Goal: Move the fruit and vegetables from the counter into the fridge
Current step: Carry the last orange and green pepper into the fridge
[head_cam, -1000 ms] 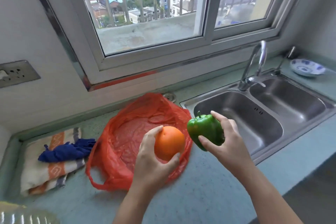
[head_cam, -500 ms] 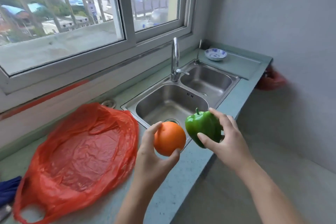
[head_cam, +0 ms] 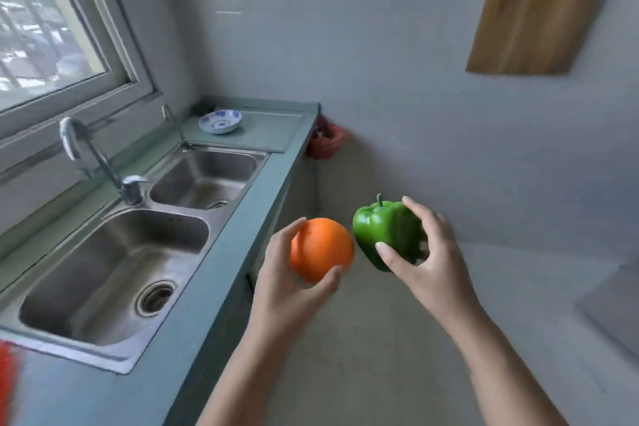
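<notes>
My left hand (head_cam: 287,290) grips a round orange (head_cam: 321,249) from below and behind. Just to its right, my right hand (head_cam: 428,263) holds a green bell pepper (head_cam: 387,235) with its stem up. Both are carried in the air past the front edge of the teal counter (head_cam: 221,266), over the floor. The two items nearly touch. No fridge is in view.
A steel double sink (head_cam: 114,263) with a tap (head_cam: 96,162) fills the counter at left. A blue-and-white bowl (head_cam: 220,121) sits at the counter's far end. A red bag (head_cam: 325,142) lies in the floor corner. A wooden panel (head_cam: 539,7) hangs upper right; a red bag edge (head_cam: 7,380) shows lower left.
The view has swung right, away from the red bag and window toward the sink end and the wall. Both hands, still holding the orange and the pepper, have moved off the counter over the floor.
</notes>
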Available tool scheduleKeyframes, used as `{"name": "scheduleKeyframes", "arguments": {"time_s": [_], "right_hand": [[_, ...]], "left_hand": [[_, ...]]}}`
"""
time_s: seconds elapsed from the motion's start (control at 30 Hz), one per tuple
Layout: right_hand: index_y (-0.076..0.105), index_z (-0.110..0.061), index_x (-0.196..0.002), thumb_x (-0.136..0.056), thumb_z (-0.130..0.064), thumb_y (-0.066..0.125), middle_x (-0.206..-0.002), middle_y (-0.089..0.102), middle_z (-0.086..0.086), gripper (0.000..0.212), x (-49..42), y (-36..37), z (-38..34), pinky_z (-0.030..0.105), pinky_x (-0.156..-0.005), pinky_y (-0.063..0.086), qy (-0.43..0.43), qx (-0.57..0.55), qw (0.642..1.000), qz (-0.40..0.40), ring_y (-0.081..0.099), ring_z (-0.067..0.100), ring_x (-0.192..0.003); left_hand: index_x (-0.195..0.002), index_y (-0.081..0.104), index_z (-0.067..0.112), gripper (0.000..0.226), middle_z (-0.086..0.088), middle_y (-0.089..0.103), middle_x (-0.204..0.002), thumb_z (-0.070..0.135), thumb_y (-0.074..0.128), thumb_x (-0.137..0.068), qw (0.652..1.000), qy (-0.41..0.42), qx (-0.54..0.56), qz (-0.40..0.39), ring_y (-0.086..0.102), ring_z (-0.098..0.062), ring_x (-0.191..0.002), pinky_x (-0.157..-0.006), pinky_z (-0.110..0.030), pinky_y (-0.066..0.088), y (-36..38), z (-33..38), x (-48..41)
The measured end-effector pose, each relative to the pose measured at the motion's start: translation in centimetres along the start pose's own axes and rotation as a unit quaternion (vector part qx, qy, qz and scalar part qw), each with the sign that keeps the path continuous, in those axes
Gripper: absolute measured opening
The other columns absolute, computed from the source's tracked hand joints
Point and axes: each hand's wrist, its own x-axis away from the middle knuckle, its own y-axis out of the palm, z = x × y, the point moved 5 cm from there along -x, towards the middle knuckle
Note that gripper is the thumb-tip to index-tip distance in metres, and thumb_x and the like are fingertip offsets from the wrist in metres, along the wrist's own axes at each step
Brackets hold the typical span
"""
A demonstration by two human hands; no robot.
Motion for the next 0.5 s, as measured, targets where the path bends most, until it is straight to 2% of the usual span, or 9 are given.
{"name": "scheduleKeyframes", "arguments": {"time_s": [0.07, 0.2, 0.27, 0.37, 0.5], "right_hand": [[0.041, -0.037, -0.126, -0.071, -0.023, 0.077, -0.110, 0.043, -0.014, 0.067, -0.5, -5.0, 3.1, 0.026, -0.086, 0.045, 0.026, 0.026, 0.998, 0.047, 0.051, 0.005, -0.104], [0.042, -0.038, -0.124, -0.071, -0.020, 0.077, -0.108, 0.042, -0.017, 0.065, -0.4, -14.0, 7.9, 0.029, -0.087, 0.045, 0.075, 0.048, 0.986, 0.137, 0.044, -0.014, -0.102], [0.042, -0.038, -0.124, -0.071, -0.023, 0.077, -0.109, 0.041, -0.019, 0.065, 0.2, -17.7, 9.4, 0.028, -0.087, 0.045, 0.095, 0.054, 0.979, 0.171, 0.042, -0.018, -0.102], [0.044, -0.036, -0.125, -0.071, -0.024, 0.078, -0.111, 0.040, -0.023, 0.065, 1.6, -22.4, 11.6, 0.032, -0.087, 0.047, 0.125, 0.065, 0.966, 0.217, 0.042, -0.018, -0.103], [0.043, -0.039, -0.123, -0.071, -0.025, 0.077, -0.112, 0.042, -0.024, 0.064, 4.2, -27.4, 14.3, 0.037, -0.088, 0.049, 0.166, 0.078, 0.940, 0.287, 0.045, -0.009, -0.106]], "left_hand": [[-0.123, 0.043, 0.041, 0.071, 0.026, 0.046, -0.120, 0.044, 0.070, -0.058, 0.999, 0.019, 0.004, -0.039, 0.051, -0.002, -0.105, -0.082, -0.011, 0.040, 5.1, 1.8, -1.2], [-0.121, 0.041, 0.045, 0.068, 0.026, 0.046, -0.119, 0.042, 0.071, -0.059, 0.992, 0.051, 0.018, -0.110, 0.052, -0.004, -0.104, -0.080, -0.011, 0.039, 14.2, 5.0, -3.0], [-0.118, 0.042, 0.047, 0.067, 0.028, 0.045, -0.117, 0.040, 0.076, -0.061, 0.988, 0.058, 0.032, -0.141, 0.052, -0.003, -0.103, -0.077, -0.010, 0.040, 18.2, 6.4, -3.5], [-0.114, 0.041, 0.051, 0.064, 0.029, 0.047, -0.112, 0.040, 0.078, -0.061, 0.975, 0.075, 0.053, -0.202, 0.052, 0.002, -0.101, -0.072, -0.001, 0.038, 24.0, 8.6, -3.4], [-0.110, 0.040, 0.053, 0.061, 0.027, 0.049, -0.111, 0.046, 0.070, -0.057, 0.949, 0.098, 0.064, -0.292, 0.052, 0.002, -0.099, -0.070, -0.001, 0.038, 31.3, 10.6, -2.3]]}}
